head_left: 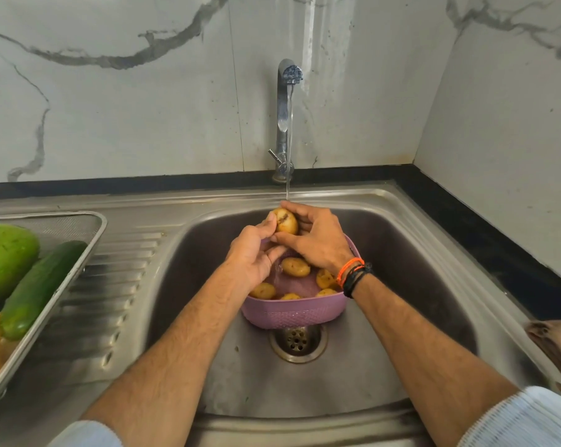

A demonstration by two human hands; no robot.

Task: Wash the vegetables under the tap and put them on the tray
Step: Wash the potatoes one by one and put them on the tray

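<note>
Head view: a steel sink (401, 253) with a drainboard on its left, seen from above, two bare forearms reaching in.
Tap: the tap (285, 117) stands behind the sink at the marble wall; a thin stream of water (288, 162) falls from it down to the hands.
Potato: one yellow potato (285, 221) is held under the stream, above the far edge of the basket.
Left hand: the left hand (251, 253) holds the potato from the left side, fingers curled against it, thumb on top.
Right hand: the right hand (318, 240) grips the same potato from the right, fingers bent over its top and its back; the water hits just at these fingers.
Wrist: orange and black bands (353, 275) sit on the right wrist.
Basket: a pink perforated basket (292, 312) stands in the sink, just behind the drain (298, 341); it holds several more potatoes (295, 266), wet.
Tray: a metal tray (89, 240) lies on the drainboard at the left; a cucumber (40, 288), a big green vegetable (5, 259) and some potatoes at its near end lie in it.
Right edge: a brownish thing (556, 343) lies on the sink rim; I cannot tell what it is.
</note>
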